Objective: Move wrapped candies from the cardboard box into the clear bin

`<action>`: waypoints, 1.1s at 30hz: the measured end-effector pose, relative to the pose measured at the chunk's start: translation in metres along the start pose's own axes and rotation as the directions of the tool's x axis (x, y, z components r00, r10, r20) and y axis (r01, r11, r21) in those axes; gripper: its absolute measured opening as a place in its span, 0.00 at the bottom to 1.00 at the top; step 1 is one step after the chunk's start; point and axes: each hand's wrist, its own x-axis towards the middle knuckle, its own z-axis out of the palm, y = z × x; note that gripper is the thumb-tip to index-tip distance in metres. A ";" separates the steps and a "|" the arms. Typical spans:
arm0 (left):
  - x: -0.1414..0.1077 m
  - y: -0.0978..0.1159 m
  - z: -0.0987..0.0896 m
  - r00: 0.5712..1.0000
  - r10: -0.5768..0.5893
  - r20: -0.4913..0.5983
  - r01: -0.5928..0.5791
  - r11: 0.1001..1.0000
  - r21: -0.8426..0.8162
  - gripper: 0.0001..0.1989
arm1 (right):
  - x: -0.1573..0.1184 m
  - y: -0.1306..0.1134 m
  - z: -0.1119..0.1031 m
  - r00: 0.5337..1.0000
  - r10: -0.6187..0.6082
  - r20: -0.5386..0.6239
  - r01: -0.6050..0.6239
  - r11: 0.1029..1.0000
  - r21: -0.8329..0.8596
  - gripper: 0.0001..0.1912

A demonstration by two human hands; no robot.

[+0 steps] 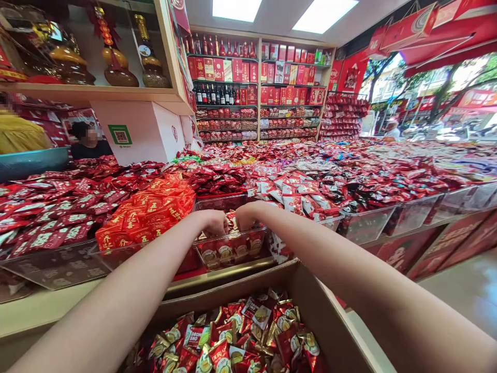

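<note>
Both arms stretch over an open cardboard box [341,316] to a clear plastic bin [233,251] on the counter edge. My left hand [215,223] is at the bin's left part, its fingers curled. Close beside it, my right hand [248,215] is bent downward at the bin's right part, fingers curled too. Whatever either hand holds is hidden. Wrapped candies with round yellow pictures show through the bin's front wall. Similar red and gold wrapped candies [229,336], some printed with "DURIAN", fill the lower part of the box.
Orange-red packets [149,212] heap up left of the bin, white-and-red packets [298,191] to its right. More clear bins [368,225] line the counter. Bottles stand in a wooden cabinet [93,93] at upper left. Two people are partly visible at far left.
</note>
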 end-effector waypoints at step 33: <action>-0.028 0.001 0.006 0.986 0.139 -0.087 -0.159 0.944 -0.288 0.18 | -0.028 -0.009 -0.014 0.992 0.085 0.097 -0.086 0.996 0.008 0.14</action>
